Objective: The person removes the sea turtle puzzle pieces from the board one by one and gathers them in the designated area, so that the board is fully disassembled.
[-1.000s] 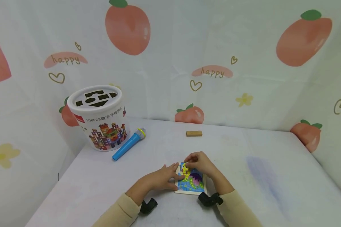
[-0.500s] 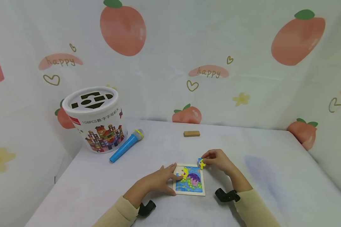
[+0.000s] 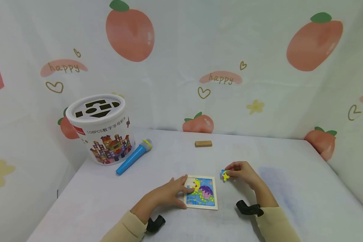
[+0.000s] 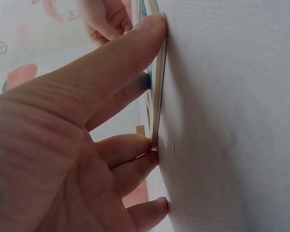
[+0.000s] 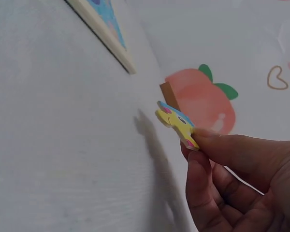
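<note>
While left hand (image 3: 170, 193) touches puzzle (image 3: 205, 194), piece (image 5: 178, 123) pinched in right hand (image 3: 243, 173), nearby

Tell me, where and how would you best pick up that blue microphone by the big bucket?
Probably around the middle of the blue microphone's handle, coming from above and the right. The handle is long and slim, lying slantwise, so gripping across its width seems surest; the bucket stands close on the left, crowding that side.
</note>
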Motion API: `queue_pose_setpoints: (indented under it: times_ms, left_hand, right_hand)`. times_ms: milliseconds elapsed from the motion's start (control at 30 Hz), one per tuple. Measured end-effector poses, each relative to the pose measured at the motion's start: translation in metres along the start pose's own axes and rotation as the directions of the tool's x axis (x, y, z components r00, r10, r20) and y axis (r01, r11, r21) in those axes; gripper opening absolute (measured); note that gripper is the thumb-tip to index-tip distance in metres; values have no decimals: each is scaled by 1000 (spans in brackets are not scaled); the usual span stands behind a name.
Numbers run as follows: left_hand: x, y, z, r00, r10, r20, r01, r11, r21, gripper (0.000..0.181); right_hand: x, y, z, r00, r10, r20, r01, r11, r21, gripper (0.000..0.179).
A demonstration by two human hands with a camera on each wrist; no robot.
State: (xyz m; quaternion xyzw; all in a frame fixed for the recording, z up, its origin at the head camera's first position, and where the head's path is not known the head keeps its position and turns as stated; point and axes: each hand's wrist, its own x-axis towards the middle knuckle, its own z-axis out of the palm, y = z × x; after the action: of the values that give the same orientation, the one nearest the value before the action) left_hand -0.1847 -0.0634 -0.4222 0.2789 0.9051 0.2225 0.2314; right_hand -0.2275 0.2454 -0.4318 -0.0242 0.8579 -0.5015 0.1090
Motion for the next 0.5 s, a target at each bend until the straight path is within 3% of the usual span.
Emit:
queue_pose_setpoints:
  times_ms: [267,500]
  left_hand:
    - [2,-1,2,1000,-9,1,9,1000,8,60]
    - [1,0,2,1000,4,-12,-4,1000,31,61]
  right_hand:
    - [1,3,9,999,35,-2,-35,999,-35,17]
    - [2,2,12,1000,-4,-25,1,996,-89,16]
